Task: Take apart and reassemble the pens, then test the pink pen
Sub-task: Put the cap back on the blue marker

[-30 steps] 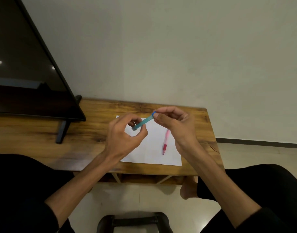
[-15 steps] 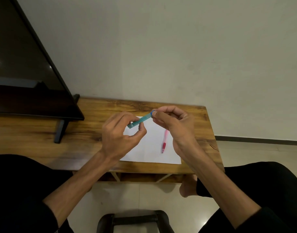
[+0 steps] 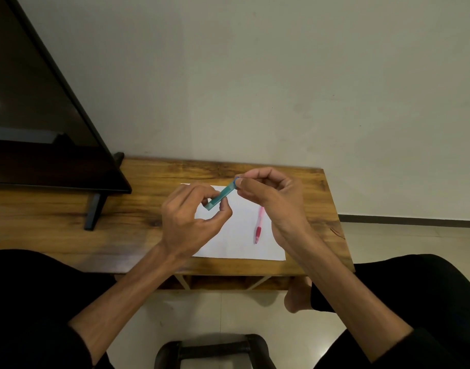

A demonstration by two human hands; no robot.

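I hold a short teal pen barrel in the air above a white sheet of paper. My left hand pinches its lower left end between thumb and fingers. My right hand pinches its upper right end, where a small blue part shows at the fingertips. The barrel slants up to the right. A pink pen with a red grip lies on the paper, just left of my right wrist, its tip toward me.
The paper lies on a wooden table against a pale wall. A dark flat screen on a black foot stands at the left. My knees in black trousers flank the table; a dark stool is below.
Both hands have shifted slightly with the teal barrel, and my left fingers have changed their grip on its lower end. The pink pen has stayed put.
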